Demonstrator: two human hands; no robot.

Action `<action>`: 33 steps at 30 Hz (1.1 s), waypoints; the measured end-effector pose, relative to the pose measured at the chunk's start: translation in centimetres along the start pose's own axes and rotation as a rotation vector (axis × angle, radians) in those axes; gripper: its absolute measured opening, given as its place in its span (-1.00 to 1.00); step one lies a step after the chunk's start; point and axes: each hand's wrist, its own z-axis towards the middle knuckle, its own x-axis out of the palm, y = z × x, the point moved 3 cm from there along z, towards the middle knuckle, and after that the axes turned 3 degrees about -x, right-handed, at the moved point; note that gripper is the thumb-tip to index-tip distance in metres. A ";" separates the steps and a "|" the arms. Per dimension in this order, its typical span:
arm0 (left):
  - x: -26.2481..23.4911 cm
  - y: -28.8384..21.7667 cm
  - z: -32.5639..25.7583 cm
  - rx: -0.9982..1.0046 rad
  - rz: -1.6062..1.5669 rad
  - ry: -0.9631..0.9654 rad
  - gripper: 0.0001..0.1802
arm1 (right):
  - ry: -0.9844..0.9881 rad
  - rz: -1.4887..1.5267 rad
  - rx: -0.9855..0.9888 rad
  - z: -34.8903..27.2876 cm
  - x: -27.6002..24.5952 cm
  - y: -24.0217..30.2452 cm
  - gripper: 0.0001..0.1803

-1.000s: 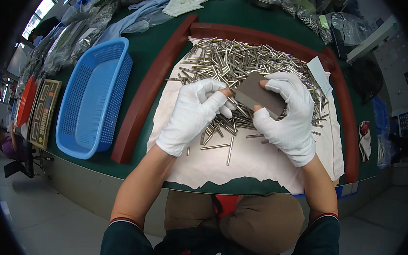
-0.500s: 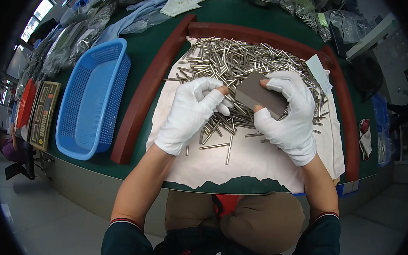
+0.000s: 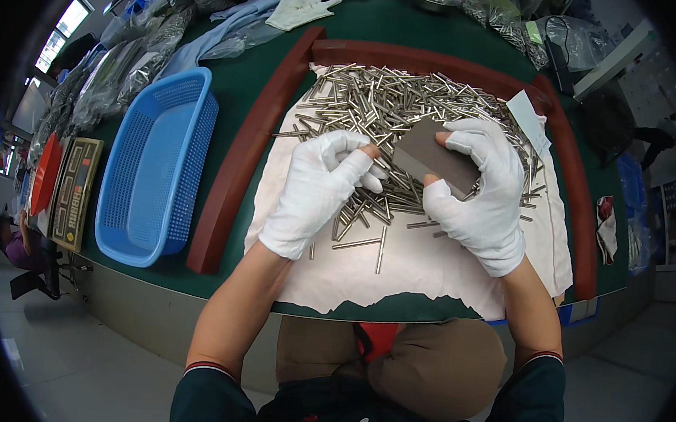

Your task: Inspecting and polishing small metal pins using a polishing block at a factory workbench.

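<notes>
Your white-gloved right hand (image 3: 484, 198) pinched the stiff, thin grey-brown card (image 3: 433, 156) by its edges above the heap of slim, slippery-looking steel pins (image 3: 395, 106), while your gloved left hand (image 3: 317, 190) curled fingertips onto loose pins, its hold hidden.

Both forearms enter from the near edge, bare from dark sleeve cuffs up to white gloves. The left hand (image 3: 317, 190) lies palm down, fingers curled and bunched, with bare fingertips showing through the cut glove ends at its far right side. The right hand (image 3: 482, 190) is raised slightly on its edge, thumb pointing left and fingers arched over the far side in a pinching grasp. The two hands sit close together, not touching.
</notes>
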 end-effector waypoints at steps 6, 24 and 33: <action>-0.6 0.1 0.2 0.013 -0.018 0.047 -0.76 | -0.033 -0.039 0.020 0.0 0.2 -0.2 -0.58; -0.3 0.2 0.4 -0.016 -0.058 0.024 -0.74 | -0.030 -0.001 -0.002 0.0 -0.7 -0.1 -0.57; 0.0 -0.2 -0.1 0.080 0.080 -0.050 -0.77 | 0.025 -0.076 -0.130 0.1 -0.1 1.2 -0.50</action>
